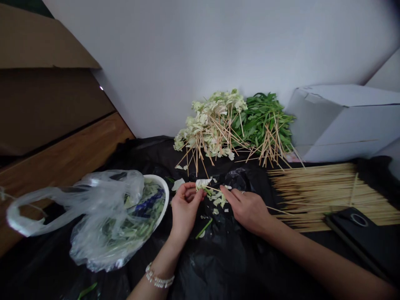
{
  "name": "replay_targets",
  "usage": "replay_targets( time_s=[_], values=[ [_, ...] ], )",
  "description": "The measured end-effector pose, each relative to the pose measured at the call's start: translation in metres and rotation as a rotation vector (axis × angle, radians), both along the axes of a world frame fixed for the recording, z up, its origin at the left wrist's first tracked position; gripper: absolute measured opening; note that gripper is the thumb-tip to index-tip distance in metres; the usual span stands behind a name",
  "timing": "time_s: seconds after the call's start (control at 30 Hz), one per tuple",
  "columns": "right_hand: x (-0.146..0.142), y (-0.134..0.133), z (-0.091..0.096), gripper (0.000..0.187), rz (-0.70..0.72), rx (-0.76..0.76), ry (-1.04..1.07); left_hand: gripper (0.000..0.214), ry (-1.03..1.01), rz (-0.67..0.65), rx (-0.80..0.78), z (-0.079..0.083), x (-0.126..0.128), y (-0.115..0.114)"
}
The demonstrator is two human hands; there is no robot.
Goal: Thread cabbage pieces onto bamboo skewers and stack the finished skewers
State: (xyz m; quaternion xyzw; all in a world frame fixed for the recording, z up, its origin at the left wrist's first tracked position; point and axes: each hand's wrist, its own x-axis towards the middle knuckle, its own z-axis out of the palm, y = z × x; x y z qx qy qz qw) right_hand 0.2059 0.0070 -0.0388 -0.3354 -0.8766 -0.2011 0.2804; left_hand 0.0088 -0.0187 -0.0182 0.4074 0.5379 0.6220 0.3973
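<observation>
My left hand (184, 208) pinches a pale cabbage leaf piece (203, 183) between thumb and fingers. In my right hand (248, 208) is a thin bamboo skewer (214, 188), whose tip end meets the cabbage; its other end sticks out past the wrist. Whether the tip has gone through the leaf is hidden by the fingers. Loose cabbage scraps (220, 200) and a green stem (204, 228) lie under my hands on black plastic sheeting (218, 266). Behind them is a pile of skewered cabbage (212, 116), beside skewered leafy greens (265, 121).
A bundle of bare skewers (312, 187) lies on the right, with a dark phone (356, 237) over its near edge. A white box (346, 121) stands behind. On the left are a clear plastic bag (103, 216) over a white-rimmed bowl (165, 191) of greens, and a cardboard box (46, 100).
</observation>
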Motion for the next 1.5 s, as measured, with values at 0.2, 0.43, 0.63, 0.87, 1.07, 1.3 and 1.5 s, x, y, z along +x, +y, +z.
replay_targets(
  time_s=[0.2,0.43,0.63,0.87,1.07,1.3,1.5],
  values=[
    [-0.001,-0.001,-0.002,0.044,-0.015,-0.009,-0.008,0.017,0.269,0.02,0.088,-0.007,-0.001,-0.004],
    [-0.001,-0.003,-0.001,0.045,-0.002,-0.029,-0.001,0.01,0.661,0.066,0.158,-0.002,-0.003,-0.01],
    [-0.001,-0.004,0.0,0.045,0.006,-0.058,-0.007,0.01,0.665,0.064,0.19,0.0,-0.002,-0.011],
    [-0.003,-0.007,0.001,0.043,0.0,-0.089,-0.013,0.011,0.712,-0.06,0.205,-0.003,0.003,-0.013],
    [0.006,0.007,0.005,0.041,-0.081,-0.051,0.026,0.029,0.589,-0.111,0.168,0.001,0.01,-0.014],
    [0.016,0.018,0.008,0.039,-0.124,-0.089,0.101,0.021,1.081,-0.441,0.342,-0.001,0.009,-0.014],
    [0.014,0.017,0.007,0.04,-0.092,-0.094,0.105,0.021,1.092,-0.375,0.339,-0.008,0.007,-0.012]
  ],
)
